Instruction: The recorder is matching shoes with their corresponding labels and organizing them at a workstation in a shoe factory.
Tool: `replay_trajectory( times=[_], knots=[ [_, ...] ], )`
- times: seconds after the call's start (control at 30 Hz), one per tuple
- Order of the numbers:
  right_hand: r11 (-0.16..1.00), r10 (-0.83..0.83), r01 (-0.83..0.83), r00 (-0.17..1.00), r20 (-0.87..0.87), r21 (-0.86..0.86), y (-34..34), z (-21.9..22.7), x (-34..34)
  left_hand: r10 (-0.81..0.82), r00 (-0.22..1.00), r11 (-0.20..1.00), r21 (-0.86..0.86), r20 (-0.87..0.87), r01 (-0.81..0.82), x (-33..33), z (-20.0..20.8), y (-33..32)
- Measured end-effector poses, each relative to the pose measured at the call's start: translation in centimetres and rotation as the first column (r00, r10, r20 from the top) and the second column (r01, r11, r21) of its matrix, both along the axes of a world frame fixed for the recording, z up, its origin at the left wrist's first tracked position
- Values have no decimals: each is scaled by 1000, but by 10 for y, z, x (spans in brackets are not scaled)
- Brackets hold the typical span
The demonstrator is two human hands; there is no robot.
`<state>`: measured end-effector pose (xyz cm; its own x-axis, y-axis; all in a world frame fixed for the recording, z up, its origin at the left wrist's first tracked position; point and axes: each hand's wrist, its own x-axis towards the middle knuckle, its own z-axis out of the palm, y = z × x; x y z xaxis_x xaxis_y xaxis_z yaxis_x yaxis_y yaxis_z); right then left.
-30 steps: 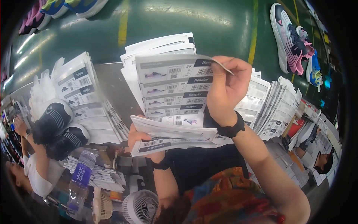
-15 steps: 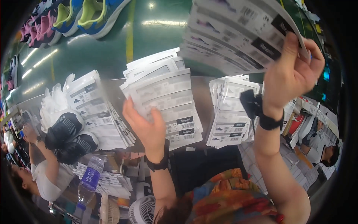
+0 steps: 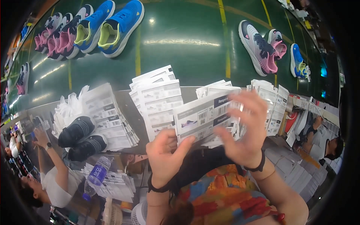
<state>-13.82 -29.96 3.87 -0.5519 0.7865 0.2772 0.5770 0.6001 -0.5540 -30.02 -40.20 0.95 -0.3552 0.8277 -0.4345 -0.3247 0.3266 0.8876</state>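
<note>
My left hand [image 3: 165,155] pinches the lower left corner of a printed shoe-label sheet [image 3: 189,125] between thumb and fingers. The sheet is tilted and stands over the stacks on the narrow ledge. My right hand [image 3: 245,131] is at the sheet's right edge, its fingers spread and slightly blurred. It hides part of the sheet, and whether it touches it is unclear. Just behind my left hand lies a fanned stack of label sheets [image 3: 157,93]. Another label stack [image 3: 215,88] shows behind the held sheet, partly covered by it.
A label stack [image 3: 101,99], white tissue [image 3: 69,108] and black striped shoes [image 3: 77,131] lie at left. More label sheets [image 3: 279,103] are at right. Beyond, a green conveyor belt [image 3: 180,60] carries blue shoes [image 3: 123,22] and grey-pink shoes [image 3: 258,48]. A water bottle [image 3: 98,174] is at lower left.
My right hand has come down from the upper right, where it held up a large label sheet. My left hand has left the middle stack and now grips a sheet. The view has shifted.
</note>
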Motion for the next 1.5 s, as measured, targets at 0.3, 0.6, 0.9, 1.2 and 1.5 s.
replay_trajectory(
  times=[0.3, 0.6, 0.9, 1.2, 1.5],
  knots=[
    [968, 248, -249, 968, -42, -21, -27, 25, -6, -301, 791, 901, 113, -532, 419, -1, 37, -11],
    [937, 240, -291, 937, -253, -191, -25, 46, 16, -415, 805, 867, 84, -425, 491, 8, 59, -16],
    [927, 43, -147, 956, -291, -345, -12, 51, 38, -279, 952, 960, -32, -124, 277, 14, 62, -20],
    [951, 303, -309, 939, -160, -14, -31, 50, 12, -398, 816, 840, 193, -419, 508, 17, 61, -10],
    [909, -73, -43, 963, -261, -414, -30, 56, 26, -401, 805, 829, 201, -438, 522, 19, 68, -4]
  ],
)
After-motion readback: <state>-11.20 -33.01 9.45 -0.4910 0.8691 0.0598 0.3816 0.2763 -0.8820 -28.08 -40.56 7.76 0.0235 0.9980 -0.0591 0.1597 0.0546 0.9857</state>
